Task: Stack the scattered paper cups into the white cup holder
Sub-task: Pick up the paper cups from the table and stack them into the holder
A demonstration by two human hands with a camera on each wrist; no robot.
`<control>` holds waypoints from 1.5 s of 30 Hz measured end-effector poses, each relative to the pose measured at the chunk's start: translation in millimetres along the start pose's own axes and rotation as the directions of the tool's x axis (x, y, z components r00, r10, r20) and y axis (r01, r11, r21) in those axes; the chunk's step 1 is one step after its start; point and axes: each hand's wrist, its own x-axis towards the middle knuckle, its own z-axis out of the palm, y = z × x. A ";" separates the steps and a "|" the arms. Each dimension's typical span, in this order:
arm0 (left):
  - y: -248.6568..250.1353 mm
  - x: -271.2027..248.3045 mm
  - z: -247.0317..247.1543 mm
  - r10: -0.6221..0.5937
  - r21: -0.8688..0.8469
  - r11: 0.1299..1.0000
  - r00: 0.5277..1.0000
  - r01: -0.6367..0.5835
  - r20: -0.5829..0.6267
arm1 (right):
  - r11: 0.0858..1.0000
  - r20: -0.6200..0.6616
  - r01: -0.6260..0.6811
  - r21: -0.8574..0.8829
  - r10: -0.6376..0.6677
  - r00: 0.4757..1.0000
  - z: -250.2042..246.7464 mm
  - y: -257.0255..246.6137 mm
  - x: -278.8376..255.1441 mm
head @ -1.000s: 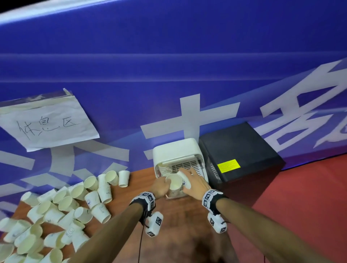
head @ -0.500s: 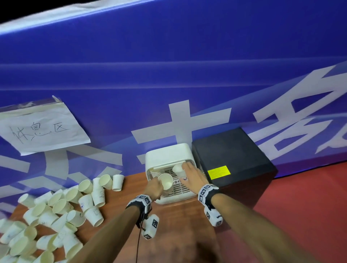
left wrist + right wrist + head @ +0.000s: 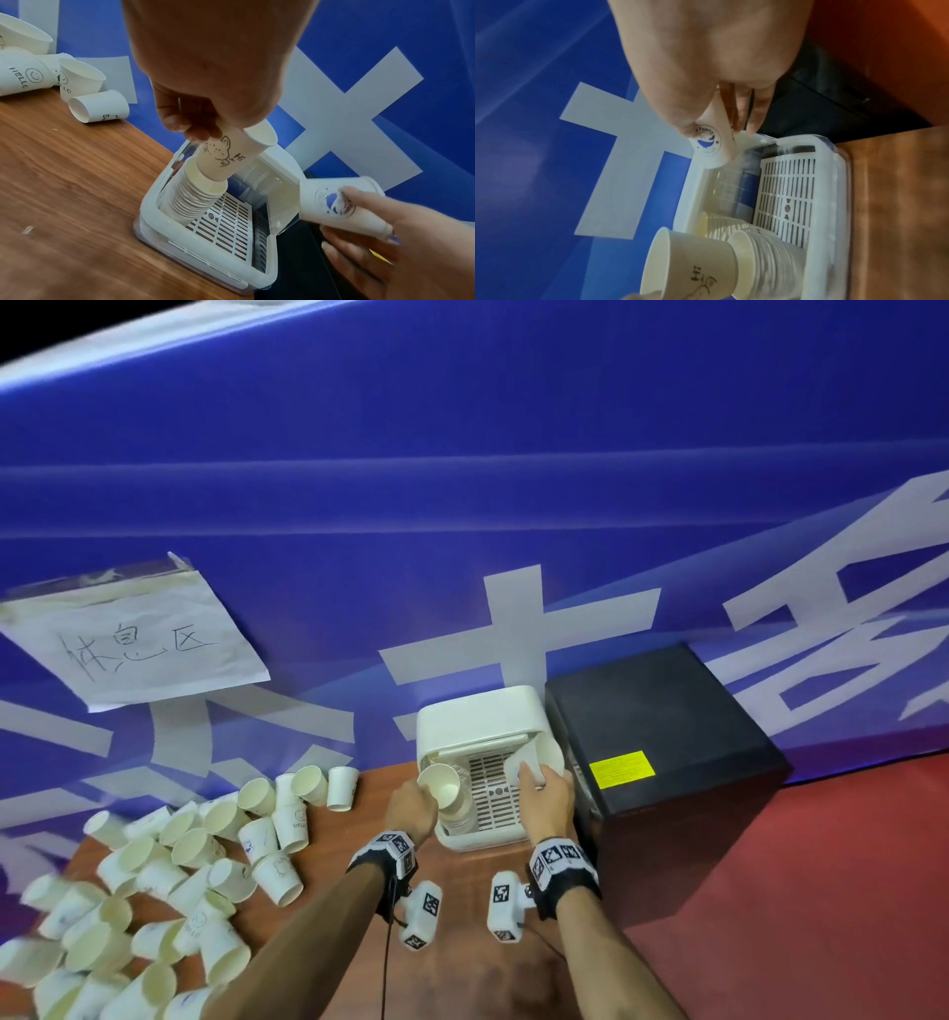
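Your left hand [image 3: 205,67] has its fingers [image 3: 177,121] clamped on a "Hi" bear cup [image 3: 231,154], whose base sits in the mouth of the nested cup stack [image 3: 192,196] leaning in the left side of the white cup holder [image 3: 480,716]. Your right hand [image 3: 547,801] pinches a blue-logo cup [image 3: 711,144], fingers closed on it, over the holder's right side. Scattered cups [image 3: 169,880] lie on the tabletop [image 3: 64,182] left of the holder; a black box [image 3: 662,762] stands just right of it.
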 end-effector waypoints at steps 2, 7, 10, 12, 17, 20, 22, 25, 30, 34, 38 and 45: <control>0.1 -2.1 0.4 -0.006 -0.009 1.000 0.999 0.006 0.031 | 0.999 0.027 -0.011 -0.031 0.012 1.000 3.7 13.1 -4.6; -8.3 8.1 7.1 -0.059 -0.050 0.997 0.995 0.063 0.075 | 0.993 0.029 0.069 -0.097 -0.066 0.997 -0.2 10.6 -4.5; -7.1 11.9 5.9 -0.054 -0.075 0.995 0.994 0.061 0.091 | 0.991 0.036 0.090 -0.098 -0.086 0.996 -0.9 1.4 -4.3; -5.4 14.5 4.6 -0.048 -0.085 0.995 0.991 0.059 0.123 | 0.989 0.053 0.115 -0.088 -0.111 0.992 0.9 -3.8 -4.5; -9.1 25.9 10.5 -0.015 -0.101 0.994 0.982 0.034 0.186 | 0.981 0.104 0.189 -0.043 -0.183 0.978 9.7 -14.4 -7.9; -13.1 29.2 16.3 0.010 -0.085 0.996 0.977 0.008 0.213 | 0.981 0.169 0.193 -0.034 -0.184 0.968 17.7 -20.0 -8.0; -17.5 31.4 19.3 0.018 -0.107 0.994 0.965 0.011 0.262 | 0.981 0.226 0.186 -0.050 -0.170 0.959 26.2 -19.9 -9.9; -24.5 35.7 22.7 0.036 -0.169 0.985 0.951 0.018 0.307 | 0.969 0.302 0.225 -0.102 -0.185 0.935 42.7 -11.6 -10.0; -33.1 36.5 20.1 0.049 -0.283 0.956 0.919 0.070 0.391 | 0.869 0.454 0.395 -0.298 -0.235 0.859 67.3 -0.3 -15.0; -38.0 41.9 17.6 0.046 -0.275 0.958 0.905 0.080 0.423 | 0.703 0.552 0.469 -0.535 -0.129 0.823 84.4 9.2 -20.6; -44.6 51.6 19.8 0.056 -0.207 0.978 0.922 0.026 0.384 | 0.690 0.581 0.429 -0.583 -0.014 0.814 97.8 13.1 -22.0; -42.9 47.0 11.6 0.139 -0.233 0.972 0.884 -0.035 0.446 | 0.674 0.563 0.325 -0.664 0.165 0.810 110.7 23.9 -22.3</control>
